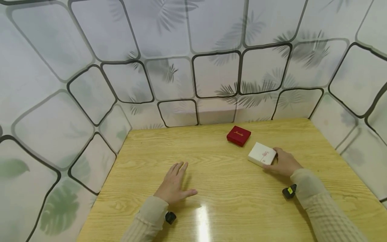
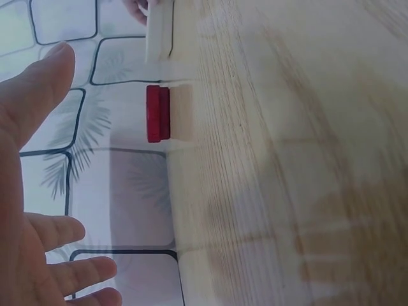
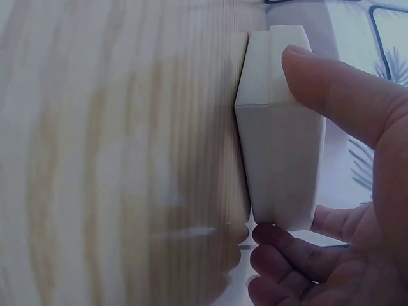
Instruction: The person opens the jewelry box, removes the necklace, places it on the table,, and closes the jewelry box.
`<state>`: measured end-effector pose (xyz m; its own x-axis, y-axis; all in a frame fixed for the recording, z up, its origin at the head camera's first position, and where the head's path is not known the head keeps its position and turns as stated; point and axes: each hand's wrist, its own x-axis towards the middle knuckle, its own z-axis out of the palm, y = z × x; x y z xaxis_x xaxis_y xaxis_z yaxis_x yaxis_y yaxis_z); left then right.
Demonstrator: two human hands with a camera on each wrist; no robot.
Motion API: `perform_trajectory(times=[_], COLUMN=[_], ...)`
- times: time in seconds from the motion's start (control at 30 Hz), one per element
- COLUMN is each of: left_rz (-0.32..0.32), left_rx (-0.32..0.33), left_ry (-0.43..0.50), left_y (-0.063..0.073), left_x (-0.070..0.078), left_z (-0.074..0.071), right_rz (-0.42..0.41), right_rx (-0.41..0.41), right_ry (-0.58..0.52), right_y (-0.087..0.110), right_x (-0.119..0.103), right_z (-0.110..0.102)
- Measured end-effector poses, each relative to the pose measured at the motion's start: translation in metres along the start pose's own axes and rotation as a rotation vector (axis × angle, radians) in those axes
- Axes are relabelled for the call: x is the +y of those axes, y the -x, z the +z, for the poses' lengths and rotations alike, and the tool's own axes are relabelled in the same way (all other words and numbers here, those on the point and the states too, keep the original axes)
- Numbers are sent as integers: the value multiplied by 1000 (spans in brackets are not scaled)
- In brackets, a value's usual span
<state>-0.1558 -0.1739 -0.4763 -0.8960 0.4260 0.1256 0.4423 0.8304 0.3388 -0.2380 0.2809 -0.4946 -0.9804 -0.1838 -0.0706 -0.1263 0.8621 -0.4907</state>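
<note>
White box (image 1: 260,154) gripped by right hand (image 1: 284,163), clamped between thumb and fingers at opposite sides; whether lifted off wooden table (image 1: 217,178) cannot be told. Red box (image 1: 239,135) placed beyond right fingers, to their left, near white box. Left hand (image 1: 173,186) held above table, fingers extended, thumb spread apart.

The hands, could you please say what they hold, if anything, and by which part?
The right hand holds the white printed box by its opposite sides; the left hand holds nothing.
</note>
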Motion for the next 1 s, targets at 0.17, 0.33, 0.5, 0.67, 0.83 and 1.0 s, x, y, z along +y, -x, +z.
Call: perform_trajectory(times=[0.17, 0.33, 0.5, 0.67, 0.83, 1.0], left_rz=[-11, 8, 13, 4, 12, 9], left_rx=[-9, 6, 14, 2, 5, -2], left_ry=[14, 18, 31, 22, 33, 47], left_y=[0, -1, -1, -2, -4, -6], left_x=[1, 2, 3, 3, 4, 5], left_z=[0, 0, -1, 0, 1, 1], right_rz=[-12, -42, -52, -48, -50, -64], right_rx=[0, 4, -12, -32, -55, -66], right_ry=[1, 2, -16, -23, -29, -37], right_y=[0, -1, -2, -1, 2, 4], right_x=[-5, -10, -16, -24, -31, -36], right_z=[4, 8, 12, 14, 14, 16])
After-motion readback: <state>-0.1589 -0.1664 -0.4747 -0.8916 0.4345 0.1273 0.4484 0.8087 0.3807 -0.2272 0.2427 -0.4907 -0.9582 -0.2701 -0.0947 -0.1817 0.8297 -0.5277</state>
